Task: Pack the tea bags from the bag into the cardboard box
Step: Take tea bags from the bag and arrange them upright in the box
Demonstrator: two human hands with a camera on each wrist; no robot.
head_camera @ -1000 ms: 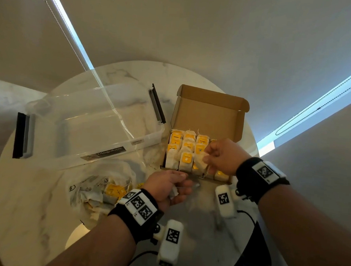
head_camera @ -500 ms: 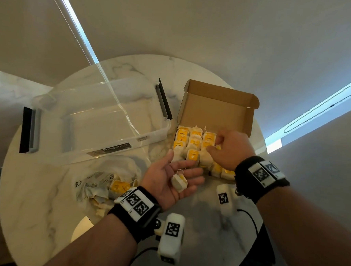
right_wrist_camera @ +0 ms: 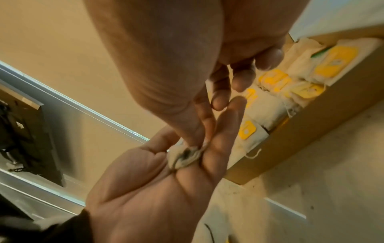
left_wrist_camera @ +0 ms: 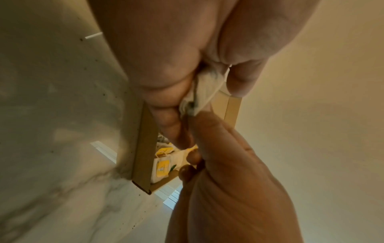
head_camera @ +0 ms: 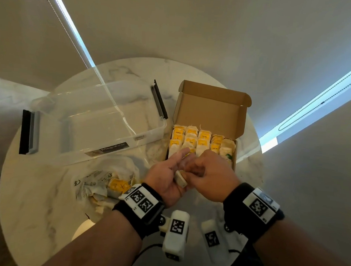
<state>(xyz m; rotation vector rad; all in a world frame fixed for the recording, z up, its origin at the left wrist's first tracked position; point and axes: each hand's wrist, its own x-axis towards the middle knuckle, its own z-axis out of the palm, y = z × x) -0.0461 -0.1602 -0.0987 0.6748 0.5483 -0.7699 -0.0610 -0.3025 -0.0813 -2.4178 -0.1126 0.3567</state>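
Note:
The open cardboard box point(head_camera: 210, 112) stands on the round marble table, filled with rows of yellow-tagged tea bags point(head_camera: 200, 142). In front of it my left hand point(head_camera: 168, 173) lies palm up with straight fingers, and a single tea bag point(head_camera: 180, 179) rests on it. My right hand point(head_camera: 207, 176) reaches over and pinches that tea bag point(right_wrist_camera: 185, 157) between thumb and forefinger. The left wrist view shows the same tea bag point(left_wrist_camera: 204, 92) between both hands, with the box's wall point(left_wrist_camera: 145, 148) behind. A crumpled plastic bag point(head_camera: 106, 182) with more tea bags lies left of my left wrist.
A large clear plastic storage bin point(head_camera: 96, 128) with black handles lies at the back left, close beside the box. The table's edge point(head_camera: 257, 158) runs just right of the box. Bare marble point(head_camera: 43, 196) shows at the front left.
My left hand turned palm up and uncurled, showing a tea bag. My right hand left the box, came back to the left palm and took hold of that tea bag.

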